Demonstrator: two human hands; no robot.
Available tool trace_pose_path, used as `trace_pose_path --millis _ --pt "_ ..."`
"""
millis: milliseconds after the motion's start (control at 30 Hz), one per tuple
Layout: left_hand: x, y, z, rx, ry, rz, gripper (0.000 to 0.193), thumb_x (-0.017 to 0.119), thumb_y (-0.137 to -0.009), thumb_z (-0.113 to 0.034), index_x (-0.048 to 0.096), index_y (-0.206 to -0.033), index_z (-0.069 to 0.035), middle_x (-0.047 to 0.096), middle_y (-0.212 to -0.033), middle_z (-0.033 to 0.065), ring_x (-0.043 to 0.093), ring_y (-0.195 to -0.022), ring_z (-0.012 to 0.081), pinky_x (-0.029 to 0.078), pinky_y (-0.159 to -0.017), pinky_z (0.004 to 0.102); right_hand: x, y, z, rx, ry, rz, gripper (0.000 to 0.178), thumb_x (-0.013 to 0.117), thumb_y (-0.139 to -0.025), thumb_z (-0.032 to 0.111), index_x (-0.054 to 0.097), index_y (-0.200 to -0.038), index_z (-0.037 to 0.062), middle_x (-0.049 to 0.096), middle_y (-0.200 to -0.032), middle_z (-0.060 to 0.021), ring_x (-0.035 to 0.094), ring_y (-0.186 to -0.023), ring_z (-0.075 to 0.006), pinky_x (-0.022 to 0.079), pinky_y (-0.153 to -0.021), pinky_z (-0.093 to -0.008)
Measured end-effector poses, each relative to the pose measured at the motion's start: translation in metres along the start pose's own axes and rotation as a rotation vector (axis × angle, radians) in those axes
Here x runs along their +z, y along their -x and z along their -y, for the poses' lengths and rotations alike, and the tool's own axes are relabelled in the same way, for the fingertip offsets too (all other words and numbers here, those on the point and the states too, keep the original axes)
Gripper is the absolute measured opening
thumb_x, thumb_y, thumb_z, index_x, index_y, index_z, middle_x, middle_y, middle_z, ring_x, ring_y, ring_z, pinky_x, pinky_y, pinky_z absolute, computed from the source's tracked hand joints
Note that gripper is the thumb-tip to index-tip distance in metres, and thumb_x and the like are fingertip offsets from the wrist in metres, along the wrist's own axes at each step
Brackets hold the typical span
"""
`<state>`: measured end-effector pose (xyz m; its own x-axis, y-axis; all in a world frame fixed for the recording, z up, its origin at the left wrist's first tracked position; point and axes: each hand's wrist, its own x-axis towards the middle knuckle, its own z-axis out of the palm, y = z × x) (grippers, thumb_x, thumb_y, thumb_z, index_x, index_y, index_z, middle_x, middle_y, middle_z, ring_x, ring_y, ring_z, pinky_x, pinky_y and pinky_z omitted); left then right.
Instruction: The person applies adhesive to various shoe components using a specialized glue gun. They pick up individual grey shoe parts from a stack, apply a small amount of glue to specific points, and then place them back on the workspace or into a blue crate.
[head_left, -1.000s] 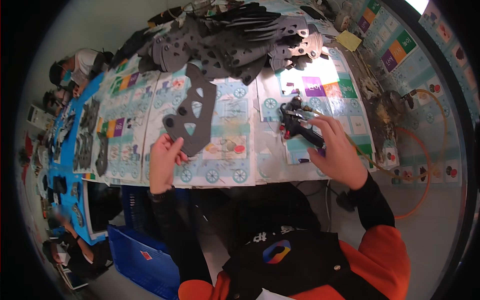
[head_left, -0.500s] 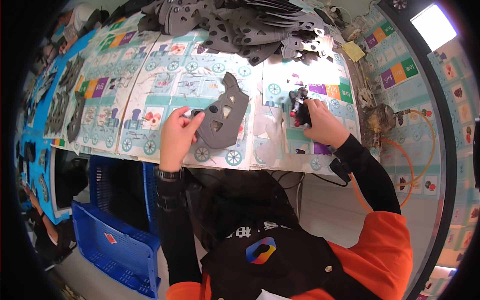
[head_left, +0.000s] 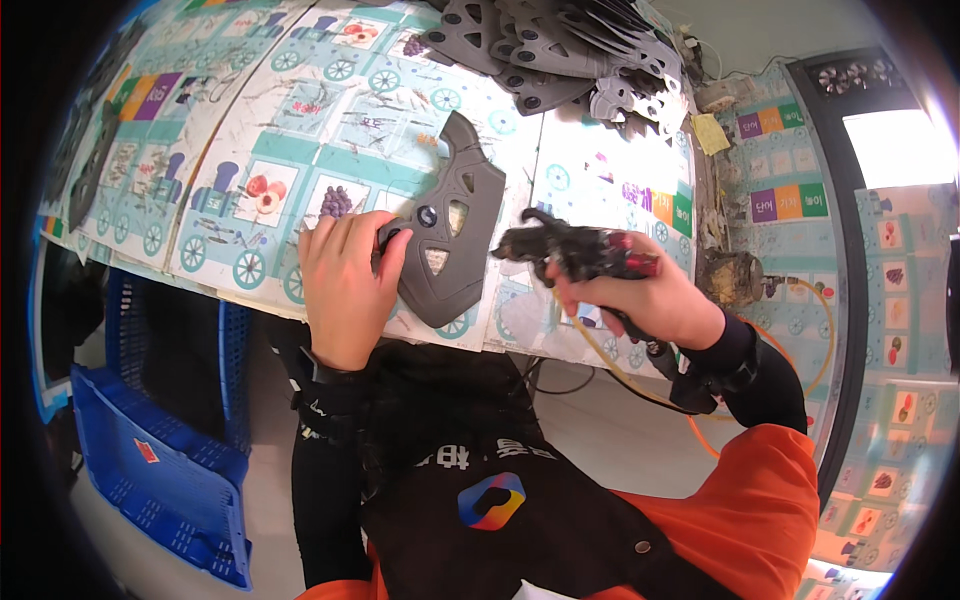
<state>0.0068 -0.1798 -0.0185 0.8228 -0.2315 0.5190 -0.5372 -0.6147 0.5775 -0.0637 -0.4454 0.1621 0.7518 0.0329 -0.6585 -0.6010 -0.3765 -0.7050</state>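
Note:
A curved dark grey panel (head_left: 470,270) with cut-out windows and round dark spots lies on the covered table. My left hand (head_left: 345,285) grips its left edge, thumb on top; the fingers beneath are partly hidden. My right hand (head_left: 650,295) is closed round a black spray gun (head_left: 560,245) with red parts. The gun is raised just right of the panel, its front end pointing left toward it and apart from it. A thin yellowish hose (head_left: 600,352) hangs below the gun.
Many similar grey panels are heaped (head_left: 560,60) at the table's far side. Another grey panel (head_left: 95,165) lies far left. Blue plastic crates (head_left: 165,480) stand on the floor at left. Orange and yellow hoses (head_left: 828,330) hang at right, beside a crusted fitting (head_left: 733,278).
My right hand has lifted the spray gun off the table and brought it left, near the panel. My left hand stays at the panel's edge. The view has shifted.

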Motion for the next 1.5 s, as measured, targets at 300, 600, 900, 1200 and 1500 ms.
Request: trace_pose_path --millis 300,600,900,1200,1500 --pt "0.004 0.002 0.001 -0.008 0.053 -0.075 0.025 0.087 -0.087 -0.014 0.073 -0.107 -0.008 0.065 -0.08 0.0011 0.059 -0.08 0.0234 0.043 -0.079 0.0391 0.02 -0.025 0.008 0.06 0.196 0.195 0.038 0.062 -0.092 0.008 0.065 -0.129 0.0013 0.076 -0.095 -0.0021 0.061 -0.061 -0.0073 0.051 -0.055 -0.0256" --pt "0.003 0.002 0.002 -0.011 0.029 -0.055 0.029 0.089 -0.086 -0.017 0.072 -0.109 -0.009 0.065 -0.081 0.0005 0.058 -0.08 0.0233 0.042 -0.079 0.0395 0.029 -0.035 0.016 0.023 0.389 0.201 0.034 0.072 -0.094 0.01 0.065 -0.126 -0.0005 0.065 -0.082 -0.0054 0.051 -0.065 -0.0109 0.045 -0.061 -0.031" --pt "0.002 0.0 0.001 -0.028 0.033 -0.026 0.027 0.088 -0.087 -0.017 0.073 -0.108 -0.01 0.065 -0.081 0.0001 0.058 -0.08 0.0229 0.042 -0.08 0.0395 0.025 -0.04 0.003 -0.107 0.359 0.197 0.031 0.067 -0.093 0.004 0.062 -0.123 -0.0048 0.058 -0.083 -0.0094 0.048 -0.07 -0.0147 0.046 -0.066 -0.0345" --pt "0.004 0.0 0.002 -0.023 0.032 -0.034 0.027 0.088 -0.088 -0.018 0.072 -0.109 -0.01 0.065 -0.081 0.0001 0.058 -0.08 0.023 0.041 -0.08 0.0396 0.029 -0.04 -0.003 -0.209 0.325 0.209 0.032 0.065 -0.091 0.003 0.062 -0.122 -0.0054 0.06 -0.084 -0.0129 0.052 -0.071 -0.0193 0.047 -0.068 -0.0361" --pt "0.004 0.001 0.002 -0.026 0.036 -0.041 0.027 0.088 -0.088 -0.018 0.072 -0.109 -0.009 0.065 -0.08 0.0001 0.058 -0.078 0.0226 0.041 -0.079 0.0392 0.021 -0.04 -0.009 -0.185 0.344 0.199 0.031 0.065 -0.092 0.003 0.063 -0.122 -0.0035 0.062 -0.088 -0.009 0.052 -0.071 -0.0152 0.046 -0.067 -0.0345"
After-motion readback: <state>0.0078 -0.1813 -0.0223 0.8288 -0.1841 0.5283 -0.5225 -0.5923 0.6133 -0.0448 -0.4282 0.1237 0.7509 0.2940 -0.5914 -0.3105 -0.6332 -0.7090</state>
